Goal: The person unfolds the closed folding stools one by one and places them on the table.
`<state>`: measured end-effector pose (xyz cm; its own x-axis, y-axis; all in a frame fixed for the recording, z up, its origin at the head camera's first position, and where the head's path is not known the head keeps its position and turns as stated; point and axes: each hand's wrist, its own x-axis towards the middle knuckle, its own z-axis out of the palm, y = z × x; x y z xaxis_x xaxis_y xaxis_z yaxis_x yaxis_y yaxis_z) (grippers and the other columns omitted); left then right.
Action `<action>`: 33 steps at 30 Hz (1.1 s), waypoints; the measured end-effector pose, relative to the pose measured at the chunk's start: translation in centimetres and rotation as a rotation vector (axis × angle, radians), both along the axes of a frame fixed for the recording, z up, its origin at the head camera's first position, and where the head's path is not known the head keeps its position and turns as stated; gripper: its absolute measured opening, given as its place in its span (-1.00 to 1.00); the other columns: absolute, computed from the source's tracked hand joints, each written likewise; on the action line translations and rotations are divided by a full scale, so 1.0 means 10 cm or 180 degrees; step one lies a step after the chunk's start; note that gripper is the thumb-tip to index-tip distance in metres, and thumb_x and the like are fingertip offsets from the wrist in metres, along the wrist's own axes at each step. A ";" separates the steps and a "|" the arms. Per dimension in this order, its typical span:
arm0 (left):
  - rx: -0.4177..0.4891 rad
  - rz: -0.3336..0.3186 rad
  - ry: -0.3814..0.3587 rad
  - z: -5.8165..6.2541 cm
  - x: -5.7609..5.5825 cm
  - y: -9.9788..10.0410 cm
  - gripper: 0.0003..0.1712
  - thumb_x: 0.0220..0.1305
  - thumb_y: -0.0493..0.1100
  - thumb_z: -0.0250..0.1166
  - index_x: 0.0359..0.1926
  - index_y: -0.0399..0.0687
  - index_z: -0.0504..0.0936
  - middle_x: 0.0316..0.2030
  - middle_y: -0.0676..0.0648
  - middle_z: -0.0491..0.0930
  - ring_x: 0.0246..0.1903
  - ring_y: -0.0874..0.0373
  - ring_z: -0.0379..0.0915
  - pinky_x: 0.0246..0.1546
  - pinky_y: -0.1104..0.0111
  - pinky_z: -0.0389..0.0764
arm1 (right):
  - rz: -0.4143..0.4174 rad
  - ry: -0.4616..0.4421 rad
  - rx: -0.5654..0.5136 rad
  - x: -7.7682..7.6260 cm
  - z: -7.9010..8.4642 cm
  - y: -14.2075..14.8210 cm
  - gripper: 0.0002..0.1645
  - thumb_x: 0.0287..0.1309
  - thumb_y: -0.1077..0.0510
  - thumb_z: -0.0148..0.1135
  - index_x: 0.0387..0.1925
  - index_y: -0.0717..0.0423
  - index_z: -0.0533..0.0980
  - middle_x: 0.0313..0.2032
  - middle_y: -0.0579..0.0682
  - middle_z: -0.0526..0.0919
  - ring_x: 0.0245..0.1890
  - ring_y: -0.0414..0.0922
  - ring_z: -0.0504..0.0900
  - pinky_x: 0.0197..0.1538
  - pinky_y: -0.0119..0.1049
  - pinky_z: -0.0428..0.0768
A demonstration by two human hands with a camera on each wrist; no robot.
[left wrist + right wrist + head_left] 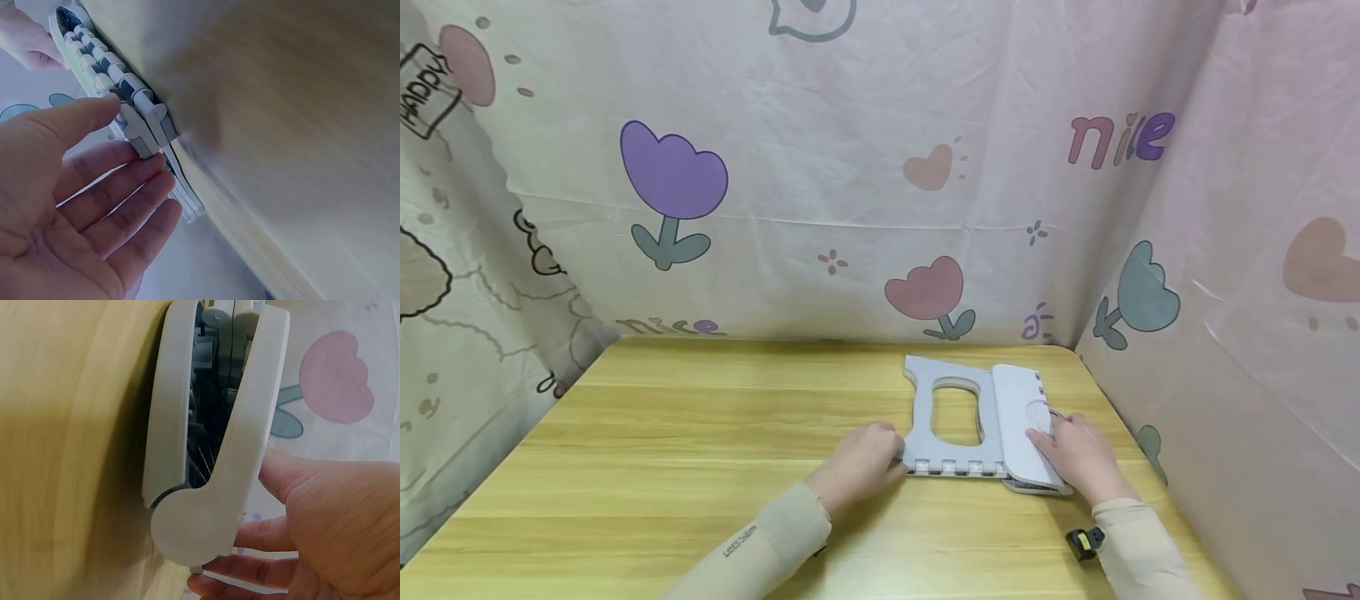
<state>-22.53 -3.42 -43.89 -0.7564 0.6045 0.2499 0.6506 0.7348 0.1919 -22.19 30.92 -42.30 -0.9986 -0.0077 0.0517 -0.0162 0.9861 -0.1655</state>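
A folding stool lies partly folded on the table, with a flat grey leg panel [922, 421] cut by an oval opening and a white top panel [1018, 425] to its right. My left hand [867, 462] pinches the grey panel's near left corner. In the left wrist view, its thumb and index finger are on either side of the hinged edge [156, 119], the other fingers loosely spread. My right hand [1078, 454] grips the white part's right side, thumb on top. Seen from the right wrist, two white shells [250, 425] meet at a round hinge with a dark gap between them.
The wooden table [700, 450] extends far to the left of the stool. A printed cloth [820, 167] hangs behind and along both sides. A small black and yellow device [1082, 544] is at my right wrist.
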 end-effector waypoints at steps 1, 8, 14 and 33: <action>0.0019 -0.0010 -0.0007 0.00 0.01 -0.03 -0.73 0.26 -0.14 0.54 -0.54 0.01 0.67 -0.54 0.11 0.52 -0.53 0.33 0.22 -0.53 0.51 0.34 | 0.0006 0.0014 0.0006 0.00 0.00 -0.03 -0.27 0.55 -0.14 0.18 0.10 0.58 0.58 0.01 0.55 0.60 -0.05 0.39 0.65 0.13 0.36 0.63; 0.0177 -0.0065 -0.0156 0.01 0.08 -0.24 -0.72 0.21 -0.15 0.59 -0.55 0.00 0.68 -0.59 0.14 0.48 -0.57 0.37 0.20 -0.56 0.52 0.33 | 0.0139 0.0158 0.0013 0.02 -0.04 -0.22 -0.32 0.52 -0.14 0.24 -0.01 0.54 0.62 -0.10 0.45 0.64 -0.16 0.32 0.67 0.05 0.32 0.66; 0.0259 0.0015 -0.0306 0.03 0.15 -0.40 -0.70 0.19 -0.14 0.60 -0.57 0.01 0.66 -0.60 0.17 0.45 -0.59 0.40 0.17 -0.61 0.53 0.28 | 0.0233 0.0275 0.0029 0.04 -0.06 -0.37 -0.36 0.51 -0.15 0.25 -0.12 0.47 0.65 -0.14 0.40 0.65 -0.21 0.29 0.67 -0.02 0.29 0.69; 0.0330 0.0342 -0.0445 0.04 0.39 -0.85 -0.78 0.09 -0.12 0.65 -0.44 -0.07 0.76 -0.51 0.11 0.60 -0.55 0.36 0.25 -0.57 0.48 0.35 | 0.0388 0.0461 -0.0020 0.11 -0.06 -0.85 -0.34 0.47 -0.16 0.31 -0.02 0.48 0.64 -0.18 0.36 0.65 -0.22 0.24 0.63 0.01 0.22 0.67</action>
<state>-18.61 -11.87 -43.45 -0.8469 0.4949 0.1946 0.5312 0.7702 0.3530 -21.05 22.45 -42.89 -0.9724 -0.1276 0.1952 -0.1597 0.9743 -0.1589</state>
